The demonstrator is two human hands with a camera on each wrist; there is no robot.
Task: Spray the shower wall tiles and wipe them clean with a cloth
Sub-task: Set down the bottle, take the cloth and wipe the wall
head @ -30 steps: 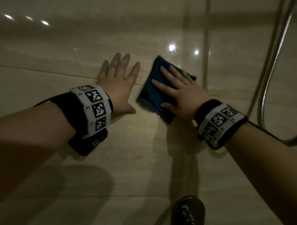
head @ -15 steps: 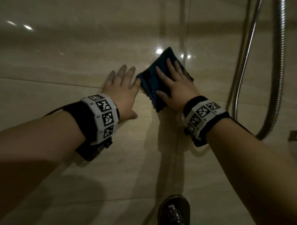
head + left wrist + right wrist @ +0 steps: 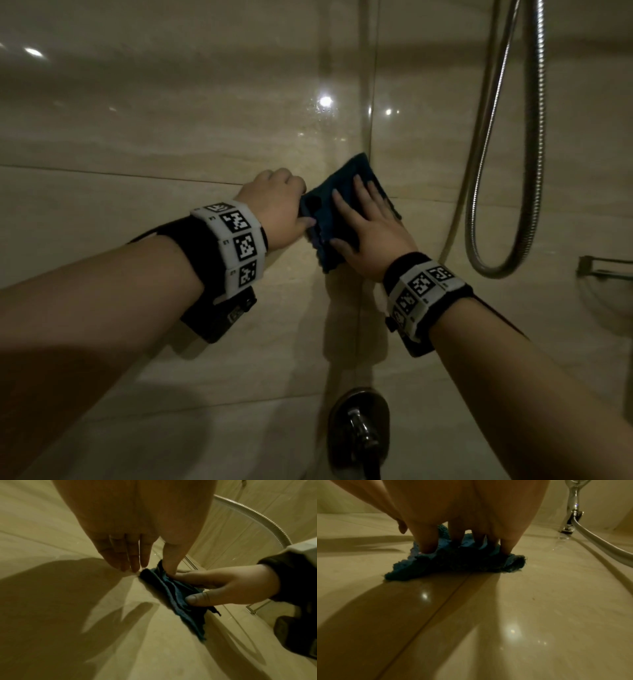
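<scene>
A dark blue cloth (image 3: 318,212) lies bunched against the beige wall tiles (image 3: 171,137), just left of a vertical grout line. My right hand (image 3: 363,219) presses it flat to the wall with straight, spread fingers (image 3: 428,545) on the cloth (image 3: 453,563). My left hand (image 3: 294,212) sits at the cloth's left edge with its fingers curled. In the left wrist view its thumb (image 3: 169,563) lies on the cloth (image 3: 175,596) and its fingertips (image 3: 133,566) meet the tile at the cloth's corner, pinching that edge. No spray bottle is in view.
A metal shower hose (image 3: 534,137) hangs in a loop to the right of my right hand, also visible as the hose (image 3: 599,545) near its chrome fitting (image 3: 571,507). A round valve handle (image 3: 358,428) juts from the wall below the hands. A small wall shelf (image 3: 603,267) sits at far right.
My left hand lay flat on the tile beside the cloth; now its fingers are curled at the cloth's edge with the thumb on it. The right hand stayed flat on the cloth.
</scene>
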